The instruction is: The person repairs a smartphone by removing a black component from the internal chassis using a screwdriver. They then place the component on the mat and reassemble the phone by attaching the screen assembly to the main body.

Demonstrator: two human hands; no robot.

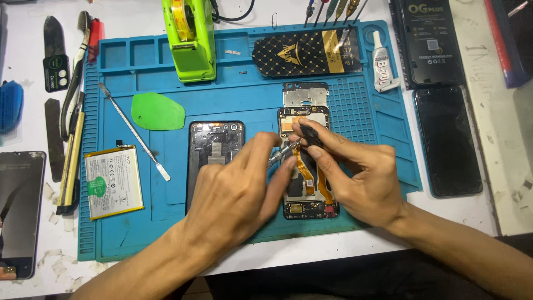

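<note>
Left hand (pixel 239 183) pinching slim metal screwdriver (pixel 284 150), right hand (pixel 355 172) gripping small black part, at opened black phone's (pixel 308 166) twelve o'clock end; best kept upright, pressed lightly.

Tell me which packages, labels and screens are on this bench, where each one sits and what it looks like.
Black package: mat's top, flat rectangle with gold diamond pattern.
Dark package: top right off the mat, tall black rectangle.
Glue tube: between those two, small, white with label.
Battery: mat's left, white label, yellow edging, green sticker.
Dark screen: right of mat, black glass slab.
Second screen: far left edge, black.
Black card: top left, narrow, green and white label.
</note>
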